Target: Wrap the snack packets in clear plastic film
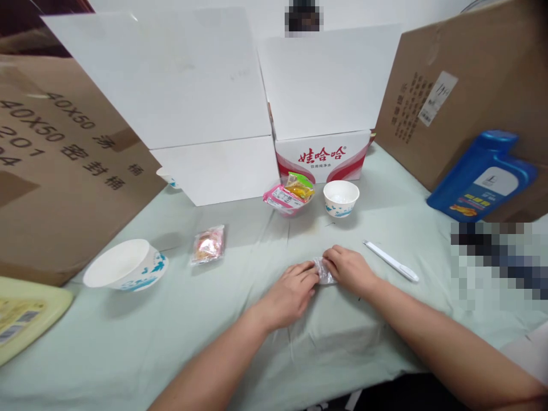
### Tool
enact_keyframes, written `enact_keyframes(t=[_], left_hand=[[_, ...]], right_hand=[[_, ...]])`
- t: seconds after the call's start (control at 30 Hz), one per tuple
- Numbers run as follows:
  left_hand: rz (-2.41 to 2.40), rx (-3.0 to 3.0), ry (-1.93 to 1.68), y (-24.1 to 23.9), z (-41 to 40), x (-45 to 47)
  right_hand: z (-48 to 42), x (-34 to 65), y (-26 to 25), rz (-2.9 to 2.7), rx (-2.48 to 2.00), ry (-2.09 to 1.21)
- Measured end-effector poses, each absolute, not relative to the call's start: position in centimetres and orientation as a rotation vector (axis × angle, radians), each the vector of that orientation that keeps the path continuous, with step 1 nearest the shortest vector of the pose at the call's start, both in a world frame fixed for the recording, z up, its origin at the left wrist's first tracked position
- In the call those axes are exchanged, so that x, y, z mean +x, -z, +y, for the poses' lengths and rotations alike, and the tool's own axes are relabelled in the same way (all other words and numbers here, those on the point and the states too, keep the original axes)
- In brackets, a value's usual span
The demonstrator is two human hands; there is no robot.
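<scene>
Now | left hand [295,290], right hand [350,269] pinching clear packet [326,277] | cutter [391,262] near, paper bowl [340,206] beyond

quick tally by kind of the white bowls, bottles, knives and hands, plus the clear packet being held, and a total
White bowls: 3 (large bowl, small bowl, partly hidden bowl)
Bottles: 2 (blue bottle, yellow bottle)
Knives: 1 (white knife)
Hands: 2 (left hand, right hand)
Held clear packet: 1
Total: 9
</scene>
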State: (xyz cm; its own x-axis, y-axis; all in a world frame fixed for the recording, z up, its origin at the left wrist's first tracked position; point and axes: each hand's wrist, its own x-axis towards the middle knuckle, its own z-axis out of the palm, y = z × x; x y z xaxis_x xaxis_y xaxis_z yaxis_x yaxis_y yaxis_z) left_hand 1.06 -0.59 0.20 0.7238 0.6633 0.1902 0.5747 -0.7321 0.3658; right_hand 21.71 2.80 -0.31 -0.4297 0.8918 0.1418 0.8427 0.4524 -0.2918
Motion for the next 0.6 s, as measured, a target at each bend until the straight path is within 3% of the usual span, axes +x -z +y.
enact_keyframes(t=[0.17, 0.4, 0.6], left_hand=[[1.005, 2.682, -0.675, 0.0, -0.9, 1.3], [0.981, 2.764, -0.369, 0.3, -0.8, 1.5], [0.931, 2.746, -0.479, 0.3, -0.7, 1.7]], right_hand=[[2.4, 20.9, 0.8, -2.470, -1.587, -0.084], [3.5, 22.7, 0.8, -2.293, -1.685, 0.072], [2.1, 23.3, 0.6, -2.417, -1.044, -0.189]])
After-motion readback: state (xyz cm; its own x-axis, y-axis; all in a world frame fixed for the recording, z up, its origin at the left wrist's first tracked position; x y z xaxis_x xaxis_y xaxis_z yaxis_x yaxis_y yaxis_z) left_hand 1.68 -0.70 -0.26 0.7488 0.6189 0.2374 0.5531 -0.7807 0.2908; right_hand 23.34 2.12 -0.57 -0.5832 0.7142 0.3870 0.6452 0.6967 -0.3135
